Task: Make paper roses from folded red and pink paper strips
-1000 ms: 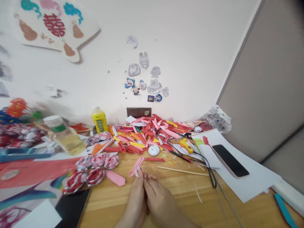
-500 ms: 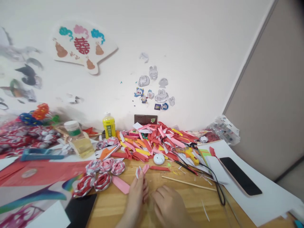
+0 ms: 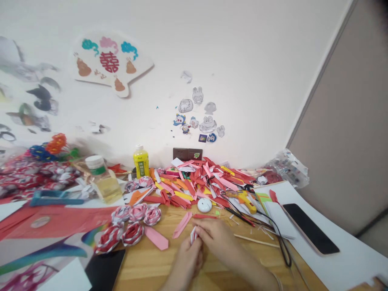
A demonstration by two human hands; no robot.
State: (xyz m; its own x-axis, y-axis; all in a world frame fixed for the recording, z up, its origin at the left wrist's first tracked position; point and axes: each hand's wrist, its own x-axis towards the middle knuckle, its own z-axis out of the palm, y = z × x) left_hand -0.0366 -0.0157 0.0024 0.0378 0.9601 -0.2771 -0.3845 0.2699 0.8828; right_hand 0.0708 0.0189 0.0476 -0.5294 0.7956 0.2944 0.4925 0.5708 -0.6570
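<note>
A small folded paper piece [image 3: 193, 234], white with reddish stripes, pokes up from my left hand [image 3: 187, 256]. The fingers of that hand are closed round its lower part, which is hidden. My right hand [image 3: 214, 234] comes in from the right, thumb and fingers pinched at the top of the same paper. Just beyond my hands lies a pink paper strip [image 3: 182, 224], and another pink strip [image 3: 156, 238] rests to the left. Several rolled paper roses [image 3: 133, 233], red, pink and white, sit farther left.
A heap of folded paper strips [image 3: 194, 182] lies along the wall. To the right are a yellow glue gun [image 3: 247, 201] with its cord, a wooden stick [image 3: 257, 241] and a phone [image 3: 311, 228]. A white round case [image 3: 204, 205] and a yellow bottle [image 3: 141, 161] stand behind.
My right hand has moved up and left to meet the folded paper in my left hand. My left hand has shifted right and nearer me, uncovering the pink strip behind it.
</note>
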